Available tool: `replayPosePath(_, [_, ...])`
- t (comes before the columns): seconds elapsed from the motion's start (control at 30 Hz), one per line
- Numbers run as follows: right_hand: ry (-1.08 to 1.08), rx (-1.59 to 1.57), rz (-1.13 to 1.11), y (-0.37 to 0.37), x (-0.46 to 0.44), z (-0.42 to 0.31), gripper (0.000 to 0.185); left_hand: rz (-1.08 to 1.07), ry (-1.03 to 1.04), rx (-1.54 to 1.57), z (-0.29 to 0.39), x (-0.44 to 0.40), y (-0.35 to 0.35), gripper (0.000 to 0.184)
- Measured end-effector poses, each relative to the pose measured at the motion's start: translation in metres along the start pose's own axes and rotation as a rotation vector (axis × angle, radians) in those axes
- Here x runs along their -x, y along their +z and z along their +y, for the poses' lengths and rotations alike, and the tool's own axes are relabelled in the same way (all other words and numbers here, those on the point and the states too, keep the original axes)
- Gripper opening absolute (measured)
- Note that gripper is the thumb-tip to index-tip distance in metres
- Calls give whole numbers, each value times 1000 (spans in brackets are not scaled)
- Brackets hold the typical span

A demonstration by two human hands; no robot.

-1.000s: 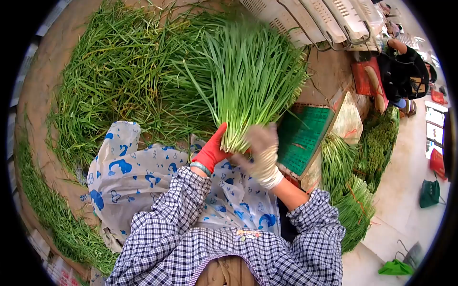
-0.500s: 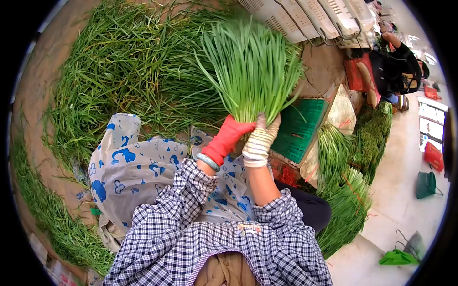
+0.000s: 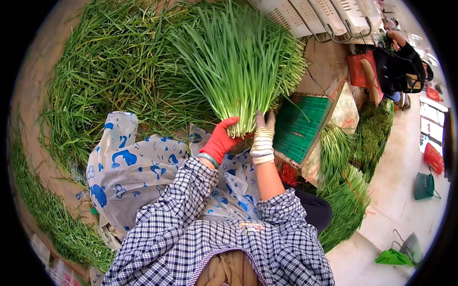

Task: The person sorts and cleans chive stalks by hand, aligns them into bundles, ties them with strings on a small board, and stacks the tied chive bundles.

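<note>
A thick bunch of long green leafy stalks [image 3: 238,71] fans out away from me, its pale ends toward my body. My left hand [image 3: 222,140], in a red glove, is wrapped round the left side of those pale ends. On their right side, my right hand [image 3: 263,138], in a striped whitish glove with grey fingertips, presses against the stalks with its fingers upward. Just right of it lies a tilted green ridged board [image 3: 301,126]. A plastic sheet with blue prints [image 3: 143,164] covers my lap.
Loose green stalks [image 3: 109,66] are heaped at the upper left. White crates [image 3: 329,19] stand at the top right. Tied bundles [image 3: 348,205] lie at the right, near red strings [image 3: 287,174]. Farther right are a person in black [image 3: 400,66] and a green bag [image 3: 424,186].
The bunch first rose away from me, then came back lower with its leaves spread wider. My right hand, blurred earlier, now rests at the right side of the pale ends.
</note>
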State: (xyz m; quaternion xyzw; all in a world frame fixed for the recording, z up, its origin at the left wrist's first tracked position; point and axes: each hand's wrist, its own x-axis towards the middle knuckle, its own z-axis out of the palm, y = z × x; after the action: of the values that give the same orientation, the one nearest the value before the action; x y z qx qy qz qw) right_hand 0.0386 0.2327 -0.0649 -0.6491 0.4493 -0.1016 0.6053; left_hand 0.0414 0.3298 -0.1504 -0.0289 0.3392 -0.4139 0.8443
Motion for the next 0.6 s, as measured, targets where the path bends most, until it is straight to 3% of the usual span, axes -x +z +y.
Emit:
replayPosePath(0.07, [-150,-184,94,-9,-7,9,51,-210,-84,205,0,0,5,50])
replayPosePath(0.1, [-237,-202,117,-18,-6,7,50,-208,-92,207,-2,3,6,50])
replayPosePath(0.13, [-400,69,136,-32,-15,16,49,-228,-68,151,-2,3,7,53])
replayPosePath(0.17, [-400,70,139,-38,-18,11,49,-245,-44,95,-1,3,7,57])
replayPosePath(0.27, [-95,-31,-200,-39,-18,-3,41,-248,-57,141,0,4,3,53])
replayPosePath(0.33, [-112,96,-244,-31,-17,-4,31,-240,-52,183,0,5,4,51])
replayPosePath(0.4, [-133,203,-254,-34,-23,4,26,-95,23,94,0,7,5,50])
replayPosePath(0.47, [-267,474,-291,-39,-28,2,18,-161,-34,39,6,10,5,49])
replayPosePath(0.57, [-245,615,-254,-38,-25,-14,14,-228,-79,-96,8,11,8,49])
replayPosePath(0.6, [-231,655,-283,-38,-25,-17,20,-211,-55,-119,7,10,9,47])
